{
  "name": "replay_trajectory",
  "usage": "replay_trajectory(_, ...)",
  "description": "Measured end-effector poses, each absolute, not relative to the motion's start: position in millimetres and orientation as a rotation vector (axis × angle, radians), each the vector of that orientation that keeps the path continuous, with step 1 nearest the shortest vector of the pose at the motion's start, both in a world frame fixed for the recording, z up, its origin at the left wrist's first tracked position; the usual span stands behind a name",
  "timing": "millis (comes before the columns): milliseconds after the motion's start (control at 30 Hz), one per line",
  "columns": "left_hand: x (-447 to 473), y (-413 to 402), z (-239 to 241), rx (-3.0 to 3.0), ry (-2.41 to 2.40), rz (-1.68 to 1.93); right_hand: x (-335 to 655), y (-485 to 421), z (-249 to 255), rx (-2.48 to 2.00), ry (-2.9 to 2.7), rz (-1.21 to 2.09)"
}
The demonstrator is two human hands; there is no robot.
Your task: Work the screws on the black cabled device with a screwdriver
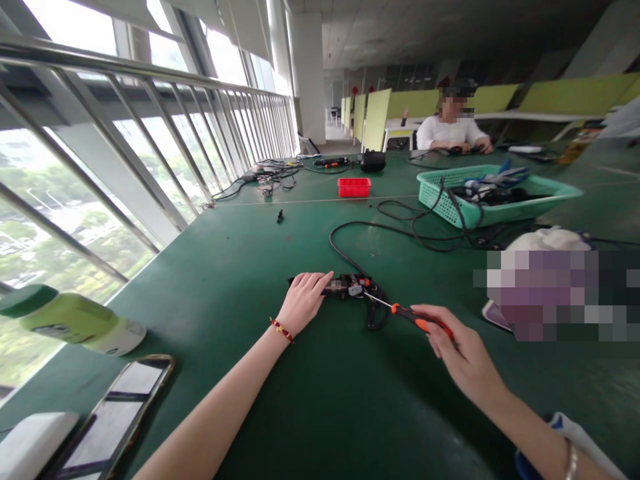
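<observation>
- The black power tool (345,285) lies on the green table (250,280), between the two hands and in front of the person.
- The left hand (306,297) lies over the tool's left part, fingers bent and close together; their grip underneath is hidden, so I cannot tell how tightly they hold.
- The right hand (457,340) has its fingers wrapped around the handle of an orange and black screwdriver (420,321).
- The screwdriver's tip is at a grey part (355,290) inside the tool; whether it touches a screw is too small to tell.
- Done, as far as shows: inner parts are exposed, so at least some of the cover seems off.
- Not done: the exposed parts sit together in the body, and the black cord (331,233) runs to it, apparently attached. I judge the work partway along.
- A small black piece (280,216) lies apart, farther back; whether it belongs to the tool is unclear.
</observation>
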State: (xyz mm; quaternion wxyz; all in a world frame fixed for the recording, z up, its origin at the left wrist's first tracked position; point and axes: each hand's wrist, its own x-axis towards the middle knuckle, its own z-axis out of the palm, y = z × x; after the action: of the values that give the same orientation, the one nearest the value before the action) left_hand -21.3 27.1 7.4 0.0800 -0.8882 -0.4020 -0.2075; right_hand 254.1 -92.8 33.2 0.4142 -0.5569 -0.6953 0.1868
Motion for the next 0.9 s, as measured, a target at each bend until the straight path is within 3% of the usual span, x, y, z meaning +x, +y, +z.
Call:
replay_trajectory(167, -22.7, 28.9, 4.6, -2.667, -1.207, -0.640, 256.3, -94.0, 29.8, -1.431, -1.743, 0.514)
replay_trajectory(500, -21.2, 28.0, 9.1, -2.691, -1.263, -0.658, 258.4, -91.5, 29.9, -1.290, -1.803, 0.209)
replay_trajectory(900, -21.7, 29.0, 9.4, -2.702, -1.230, -0.656, 258.8, -93.3, 30.0, -1.322, -1.808, 0.242)
